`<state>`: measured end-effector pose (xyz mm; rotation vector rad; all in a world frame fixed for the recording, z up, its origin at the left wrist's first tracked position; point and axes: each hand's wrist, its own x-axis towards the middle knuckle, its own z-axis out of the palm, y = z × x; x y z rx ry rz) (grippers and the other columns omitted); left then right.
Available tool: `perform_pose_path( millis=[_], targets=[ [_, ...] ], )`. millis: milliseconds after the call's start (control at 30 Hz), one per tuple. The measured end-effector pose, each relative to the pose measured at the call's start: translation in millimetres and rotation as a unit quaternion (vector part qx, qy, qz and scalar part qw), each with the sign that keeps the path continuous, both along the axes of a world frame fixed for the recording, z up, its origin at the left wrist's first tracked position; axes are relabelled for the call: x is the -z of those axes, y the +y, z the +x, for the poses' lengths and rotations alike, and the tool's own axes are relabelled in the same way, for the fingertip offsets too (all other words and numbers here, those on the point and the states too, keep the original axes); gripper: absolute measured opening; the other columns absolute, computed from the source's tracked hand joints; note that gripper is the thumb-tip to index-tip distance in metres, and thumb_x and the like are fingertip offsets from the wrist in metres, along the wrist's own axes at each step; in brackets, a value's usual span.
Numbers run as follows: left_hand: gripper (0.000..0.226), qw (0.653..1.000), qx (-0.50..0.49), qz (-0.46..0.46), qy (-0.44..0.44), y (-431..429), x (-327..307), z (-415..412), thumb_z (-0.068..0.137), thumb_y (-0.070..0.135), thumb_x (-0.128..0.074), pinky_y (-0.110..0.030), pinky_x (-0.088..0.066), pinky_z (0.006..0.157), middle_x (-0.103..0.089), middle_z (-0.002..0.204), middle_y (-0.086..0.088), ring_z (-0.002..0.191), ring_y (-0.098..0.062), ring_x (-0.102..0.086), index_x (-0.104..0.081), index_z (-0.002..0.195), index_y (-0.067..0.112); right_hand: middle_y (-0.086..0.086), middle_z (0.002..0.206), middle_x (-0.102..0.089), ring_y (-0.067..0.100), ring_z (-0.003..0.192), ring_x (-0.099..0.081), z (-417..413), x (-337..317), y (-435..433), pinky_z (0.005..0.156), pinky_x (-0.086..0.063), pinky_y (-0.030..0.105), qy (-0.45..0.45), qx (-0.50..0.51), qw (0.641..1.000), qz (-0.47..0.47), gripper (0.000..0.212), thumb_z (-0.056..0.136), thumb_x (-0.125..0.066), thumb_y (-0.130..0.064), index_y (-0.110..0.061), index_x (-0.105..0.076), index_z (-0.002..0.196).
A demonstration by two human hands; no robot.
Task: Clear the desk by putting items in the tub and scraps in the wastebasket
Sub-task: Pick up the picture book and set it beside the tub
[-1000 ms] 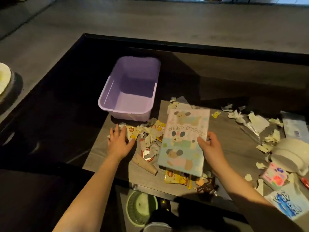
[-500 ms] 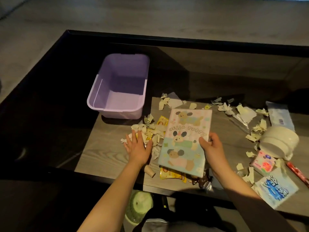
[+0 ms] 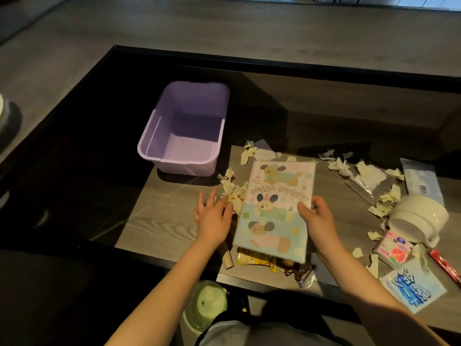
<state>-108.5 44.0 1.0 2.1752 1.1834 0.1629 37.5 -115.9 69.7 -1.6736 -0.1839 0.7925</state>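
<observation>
My right hand (image 3: 318, 219) grips the right edge of a pastel "Hello Puppy" notebook (image 3: 273, 208), held tilted just above the desk. My left hand (image 3: 213, 216) lies flat, fingers spread, on a heap of torn paper scraps (image 3: 230, 187) beside the notebook's left edge. The empty purple tub (image 3: 185, 131) stands on the desk beyond my left hand. A green-lined wastebasket (image 3: 207, 304) sits on the floor under the desk's near edge.
Yellow snack wrappers (image 3: 254, 259) and a cardboard tube (image 3: 228, 259) lie under the notebook. On the right are more scraps (image 3: 385, 196), a white mug on its side (image 3: 416, 218), a pink tissue pack (image 3: 394, 249), a blue packet (image 3: 412, 288) and a clear bag (image 3: 369, 182).
My left hand has slid right across the scraps toward the notebook's left edge. The notebook stays in my right hand, barely shifted.
</observation>
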Motion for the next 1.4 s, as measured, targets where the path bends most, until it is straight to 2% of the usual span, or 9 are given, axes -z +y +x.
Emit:
perform_pose_path(
  millis=[100, 267, 400, 567, 933, 1033, 1133, 1300, 1400],
  targets=[
    [0.048, 0.99, -0.045, -0.088, -0.103, 0.9, -8.3, -16.6, 0.095, 0.048, -0.036, -0.039, -0.042, 0.098, -0.059, 0.124, -0.004, 0.118, -0.024, -0.05, -0.055, 0.125, 0.015, -0.003, 0.086, -0.063, 0.004, 0.062, -0.066, -11.9, 2.9, 13.7, 0.048, -0.05, 0.015, 0.022, -0.048, 0.999, 0.002, 0.007, 0.095, -0.049, -0.006, -0.013, -0.05, 0.096],
    [0.036, 0.958, -0.131, -0.21, -0.144, 7.7, -20.7, -37.8, 0.095, 0.025, -0.049, -0.03, -0.049, 0.083, -0.059, 0.116, -0.005, 0.102, -0.018, -0.057, -0.045, 0.128, 0.01, -0.004, 0.087, -0.063, 0.007, 0.068, -0.064, -49.1, 19.5, 49.6, 0.055, -0.053, 0.018, 0.039, -0.128, 0.991, 0.0, 0.01, 0.093, -0.051, -0.003, -0.01, -0.049, 0.101],
    [0.04, 0.954, -0.196, -0.199, -0.104, 28.3, -12.5, -69.5, 0.091, 0.026, -0.055, -0.042, -0.048, 0.093, -0.058, 0.121, -0.007, 0.109, -0.025, -0.057, -0.043, 0.126, 0.011, -0.004, 0.09, -0.064, 0.008, 0.072, -0.062, -87.1, 33.7, 77.4, 0.06, -0.053, 0.02, 0.04, -0.174, 0.983, -0.034, 0.012, 0.092, -0.054, -0.008, -0.016, -0.05, 0.101],
    [0.033, 0.955, -0.223, -0.188, -0.062, 59.7, -11.4, -105.6, 0.092, 0.022, -0.054, -0.042, -0.047, 0.096, -0.061, 0.119, -0.004, 0.113, -0.027, -0.057, -0.051, 0.123, 0.011, 0.004, 0.114, -0.061, 0.026, 0.102, -0.063, -121.8, 40.7, 119.9, 0.091, -0.051, 0.045, -0.002, -0.246, 0.963, -0.109, 0.022, 0.091, -0.055, -0.016, -0.014, -0.053, 0.112],
    [0.066, 0.969, -0.203, -0.089, 0.113, 126.4, -5.0, -120.5, 0.082, 0.043, -0.063, -0.044, -0.041, 0.096, -0.039, 0.132, -0.014, 0.118, -0.033, -0.045, -0.033, 0.134, 0.018, 0.009, 0.134, -0.053, 0.029, 0.121, -0.052, -139.5, 31.7, 176.1, 0.097, -0.049, 0.042, 0.071, -0.411, 0.9, -0.124, 0.051, 0.088, -0.048, 0.006, -0.011, -0.041, 0.136],
    [0.077, 0.972, -0.178, -0.079, 0.134, 132.4, 0.5, -118.6, 0.08, 0.05, -0.063, -0.048, -0.037, 0.101, -0.037, 0.136, -0.015, 0.124, -0.035, -0.038, -0.026, 0.141, 0.021, 0.011, 0.138, -0.05, 0.026, 0.124, -0.049, -139.8, 30.7, 173.3, 0.083, -0.048, 0.027, 0.069, -0.42, 0.898, -0.109, 0.054, 0.089, -0.047, 0.008, -0.009, -0.035, 0.139],
    [0.082, 0.972, -0.16, -0.066, 0.159, 130.4, 3.8, -115.7, 0.083, 0.05, -0.059, -0.049, -0.032, 0.104, -0.031, 0.14, -0.015, 0.128, -0.035, -0.031, -0.016, 0.147, 0.023, 0.01, 0.141, -0.047, 0.025, 0.128, -0.046, -137.0, 33.2, 172.7, 0.091, -0.04, 0.024, 0.045, -0.428, 0.894, -0.124, 0.053, 0.091, -0.048, 0.003, -0.009, -0.032, 0.141],
    [0.073, 0.969, -0.13, 0.005, 0.208, 123.7, 3.8, -114.1, 0.086, 0.052, -0.053, -0.049, -0.027, 0.105, -0.026, 0.147, -0.01, 0.132, -0.032, -0.025, -0.019, 0.145, 0.025, 0.008, 0.142, -0.046, 0.026, 0.125, -0.049, -133.7, 46.5, 179.8, 0.097, -0.042, 0.031, -0.049, -0.452, 0.875, -0.167, 0.059, 0.087, -0.056, -0.012, -0.012, -0.03, 0.14],
    [0.065, 0.973, -0.096, 0.019, 0.211, 121.1, 2.6, -111.8, 0.091, 0.047, -0.047, -0.049, -0.022, 0.108, -0.016, 0.154, -0.007, 0.138, -0.03, -0.017, -0.02, 0.146, 0.026, 0.01, 0.132, -0.057, 0.024, 0.1, -0.06, -127.7, 50.0, 182.6, 0.09, -0.049, 0.036, -0.06, -0.464, 0.864, -0.187, 0.044, 0.089, -0.052, -0.013, -0.013, -0.047, 0.132]
  ],
)
